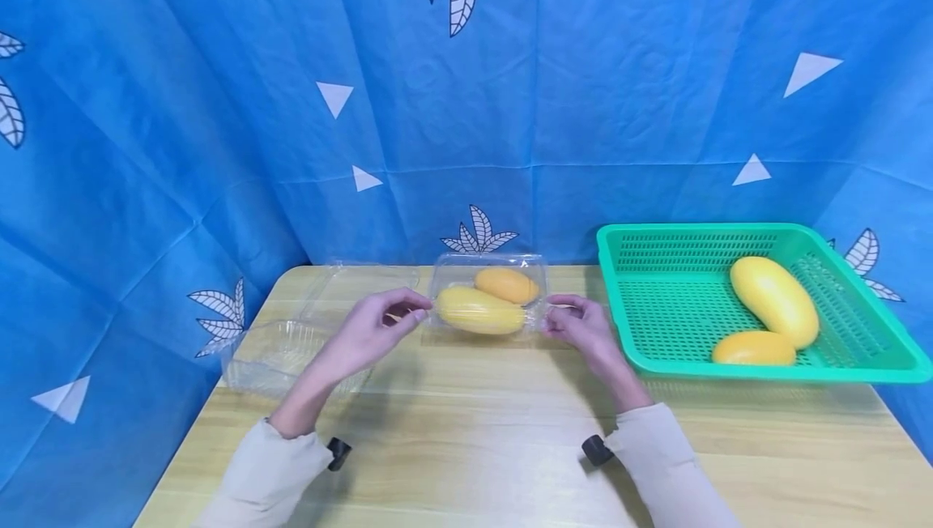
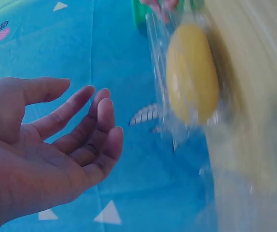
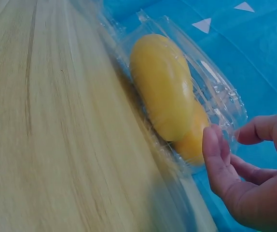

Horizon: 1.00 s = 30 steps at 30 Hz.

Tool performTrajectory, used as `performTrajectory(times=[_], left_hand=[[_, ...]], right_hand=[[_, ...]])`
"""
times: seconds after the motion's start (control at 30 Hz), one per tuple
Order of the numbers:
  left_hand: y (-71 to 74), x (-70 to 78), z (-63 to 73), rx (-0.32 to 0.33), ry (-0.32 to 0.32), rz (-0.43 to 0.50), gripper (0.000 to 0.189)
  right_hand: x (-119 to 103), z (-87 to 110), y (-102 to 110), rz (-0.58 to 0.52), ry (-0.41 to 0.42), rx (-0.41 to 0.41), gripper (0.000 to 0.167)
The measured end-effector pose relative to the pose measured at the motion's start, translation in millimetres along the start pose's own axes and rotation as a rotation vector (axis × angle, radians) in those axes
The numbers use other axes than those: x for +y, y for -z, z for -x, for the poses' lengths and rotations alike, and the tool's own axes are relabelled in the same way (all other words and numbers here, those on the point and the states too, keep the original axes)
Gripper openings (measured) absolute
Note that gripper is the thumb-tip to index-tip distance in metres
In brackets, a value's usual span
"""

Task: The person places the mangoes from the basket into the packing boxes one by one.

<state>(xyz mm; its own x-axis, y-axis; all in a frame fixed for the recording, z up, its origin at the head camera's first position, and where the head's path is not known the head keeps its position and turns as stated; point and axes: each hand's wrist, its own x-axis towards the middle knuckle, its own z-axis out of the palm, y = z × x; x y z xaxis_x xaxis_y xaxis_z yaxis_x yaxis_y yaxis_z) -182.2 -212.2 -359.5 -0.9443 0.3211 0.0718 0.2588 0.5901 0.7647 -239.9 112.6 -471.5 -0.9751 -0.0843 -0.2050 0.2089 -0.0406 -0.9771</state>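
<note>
A transparent plastic clamshell box (image 1: pixel 535 265) stands near the table's back edge with a yellow mango (image 1: pixel 477 311) and a smaller orange mango (image 1: pixel 508 285) inside. Transparent plastic covers both fruits in the right wrist view. My left hand (image 1: pixel 372 330) is at the box's left end, fingers loosely bent; the left wrist view shows this hand (image 2: pixel 66 145) holding nothing and apart from the box. At the opposite end is my right hand (image 1: pixel 583 325). Its fingertips are right at the box's corner in the right wrist view, where the hand (image 3: pixel 254 179) is loosely curved.
On the right, a green plastic basket (image 1: pixel 674 368) holds a yellow mango (image 1: pixel 776 301) and an orange one (image 1: pixel 754 348). Another transparent clamshell (image 1: pixel 255 374) lies spread on the table's left side. A blue curtain (image 1: pixel 568 107) hangs behind the wooden table (image 1: pixel 466 447).
</note>
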Motion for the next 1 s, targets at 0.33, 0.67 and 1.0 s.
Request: performTrajectory(times=[0.33, 0.67, 1.0], left_hand=[[67.2, -36.6, 16.7, 0.119, 0.01, -0.174, 0.023], [119.4, -87.2, 34.6, 0.242, 0.002, -0.311, 0.025], [144.2, -132.9, 53.9, 0.236, 0.098, -0.433, 0.034]], right_hand=[[-4, 2.4, -5, 0.112, 0.025, -0.018, 0.044], [-4, 5.5, 0, 0.206, 0.047, -0.051, 0.06], [5, 1.4, -5, 0.2, 0.072, 0.0, 0.049]])
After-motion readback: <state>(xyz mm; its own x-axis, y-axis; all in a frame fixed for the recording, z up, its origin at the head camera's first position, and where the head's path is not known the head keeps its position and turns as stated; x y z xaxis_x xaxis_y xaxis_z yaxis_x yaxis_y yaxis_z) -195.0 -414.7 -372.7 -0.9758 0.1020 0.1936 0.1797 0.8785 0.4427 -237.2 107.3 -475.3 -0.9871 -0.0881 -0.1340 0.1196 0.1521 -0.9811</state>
